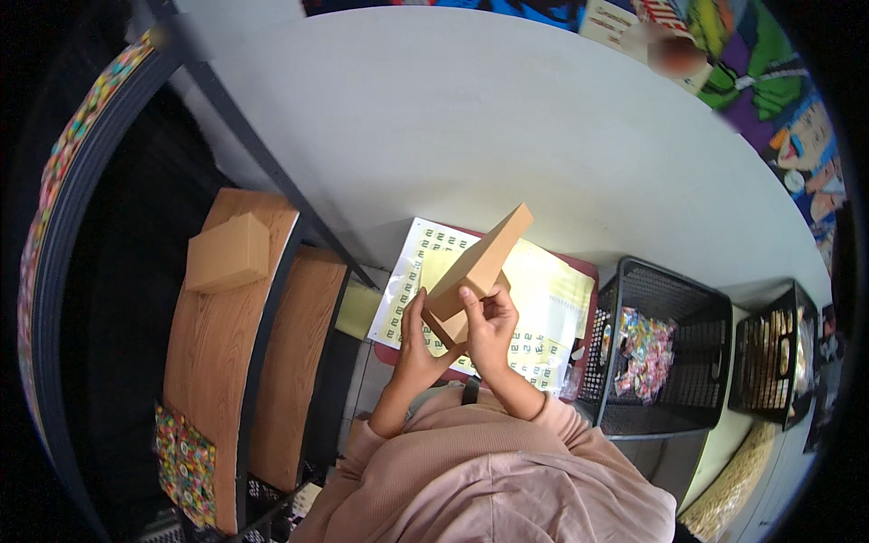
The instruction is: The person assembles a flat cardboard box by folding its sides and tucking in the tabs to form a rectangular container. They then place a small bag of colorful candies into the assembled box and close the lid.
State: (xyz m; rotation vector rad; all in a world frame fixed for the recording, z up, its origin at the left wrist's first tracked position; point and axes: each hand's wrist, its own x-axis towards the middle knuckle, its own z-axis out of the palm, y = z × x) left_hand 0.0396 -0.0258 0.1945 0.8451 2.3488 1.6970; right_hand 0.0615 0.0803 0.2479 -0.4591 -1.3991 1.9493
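Between my two hands is a small brown cardboard box (482, 260), held tilted with its far end raised. A flap at its near end stands folded out toward me. My left hand (417, 347) grips the near left side, fingers pressed along the cardboard. On the right, my right hand (490, 331) pinches the box's near edge with the thumb on top. Beneath the box lie printed sheets with rows of dark marks (405, 288) and a pale yellow sheet (534, 279), spread over a small dark red table (590, 271).
A closed cardboard box (228, 254) sits on a wooden shelf (205, 362) at the left, above a lower wooden board (294, 371). To the right stands a black plastic basket (697, 380) holding colourful wrapped sweets (644, 353), beside another black basket (762, 404). A white wall (471, 109) rises behind.
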